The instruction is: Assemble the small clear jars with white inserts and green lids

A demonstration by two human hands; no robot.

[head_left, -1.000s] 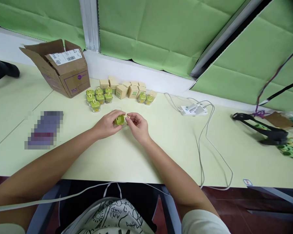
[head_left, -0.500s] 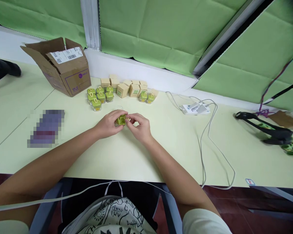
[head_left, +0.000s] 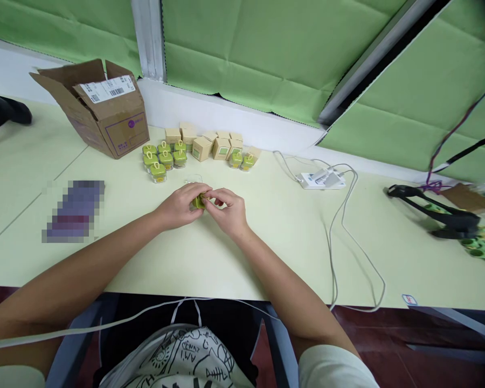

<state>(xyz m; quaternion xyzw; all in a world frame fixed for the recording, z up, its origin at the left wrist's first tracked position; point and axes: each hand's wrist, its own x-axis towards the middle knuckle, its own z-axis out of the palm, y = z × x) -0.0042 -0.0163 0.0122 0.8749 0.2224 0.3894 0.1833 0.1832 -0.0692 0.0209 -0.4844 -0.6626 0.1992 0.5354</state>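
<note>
1. Near the middle of the frame, holding a small green piece (head_left: 199,201) in the left hand (head_left: 181,206), curled closed around its left side, apparently to brace it against pressure from the right.
2. Just right of that, pinching at the edge of the same piece with thumb and fingertip of the right hand (head_left: 228,211), a light grip likely suited to fine handling. Too small and covered to tell of anything else between those fingertips.
3. With hands meeting low over the table (head_left: 210,269), probably for steadiness and a straight view down onto the piece.
4. Upper left of centre, close-set and upright with loops on top: seven green-lidded containers (head_left: 158,171), perhaps grouped to stay beyond the working spot.
5. Behind and right of these, in an uneven row: cream boxes (head_left: 202,150), with two similar green containers (head_left: 248,160) just in front of the right end, maybe set apart as a separate group.
6. Toward the upper left of the frame, with flaps raised: a cardboard box (head_left: 123,134), presumably left open for easy access.
</note>
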